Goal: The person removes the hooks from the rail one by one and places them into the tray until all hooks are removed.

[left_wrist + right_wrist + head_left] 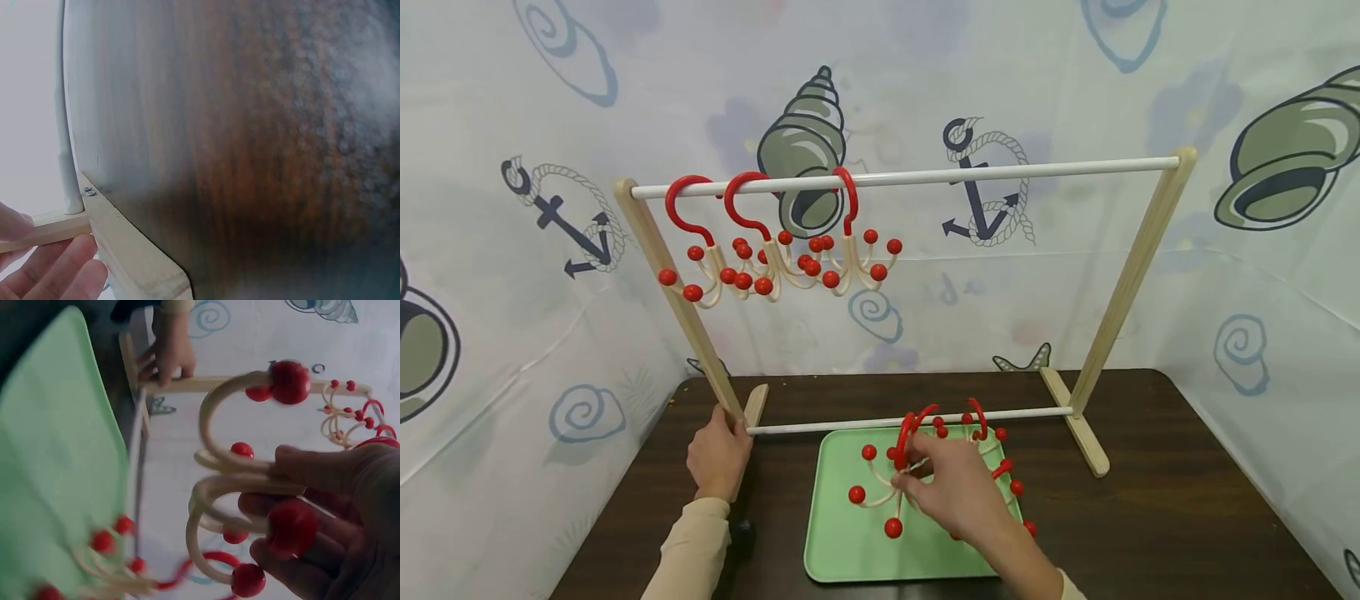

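My right hand (951, 487) pinches a hook hanger (902, 446) by its stem, above the green tray (842, 558). This hanger has a red hook and curved cream arms tipped with red balls; the right wrist view shows its arms (209, 425) spreading out past the fingers. More such hangers (979, 417) lie on the tray, partly behind the hand. My left hand (718, 458) grips the foot of the left post (681, 308) of a wooden rack. In the left wrist view, thumb and fingers lie on either side of that post (47, 230).
Three matching hangers (745, 208) hang toward the left of the rack's white top rod (970, 173). A lower rod (1030, 412) crosses behind the tray. The right post (1131, 283) stands on a wooden foot on the dark table (1180, 517). Printed cloth (910, 83) hangs behind.
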The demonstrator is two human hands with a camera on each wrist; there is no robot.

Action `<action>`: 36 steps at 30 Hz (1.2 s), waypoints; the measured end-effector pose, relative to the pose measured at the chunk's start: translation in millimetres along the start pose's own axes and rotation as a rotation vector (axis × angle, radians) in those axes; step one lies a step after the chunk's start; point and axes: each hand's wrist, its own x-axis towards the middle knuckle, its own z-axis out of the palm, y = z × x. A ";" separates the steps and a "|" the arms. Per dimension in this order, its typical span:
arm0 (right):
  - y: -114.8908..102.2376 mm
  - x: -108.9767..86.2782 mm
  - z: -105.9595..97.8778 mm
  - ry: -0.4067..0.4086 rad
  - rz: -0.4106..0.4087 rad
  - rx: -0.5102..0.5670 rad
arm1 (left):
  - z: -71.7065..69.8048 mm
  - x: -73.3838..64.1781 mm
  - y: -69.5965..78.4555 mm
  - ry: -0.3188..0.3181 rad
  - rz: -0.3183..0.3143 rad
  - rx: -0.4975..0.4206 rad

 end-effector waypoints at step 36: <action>59.2 -49.0 75.8 0.134 0.042 -0.212 | 0.6 1.2 0.7 -0.011 -0.031 0.005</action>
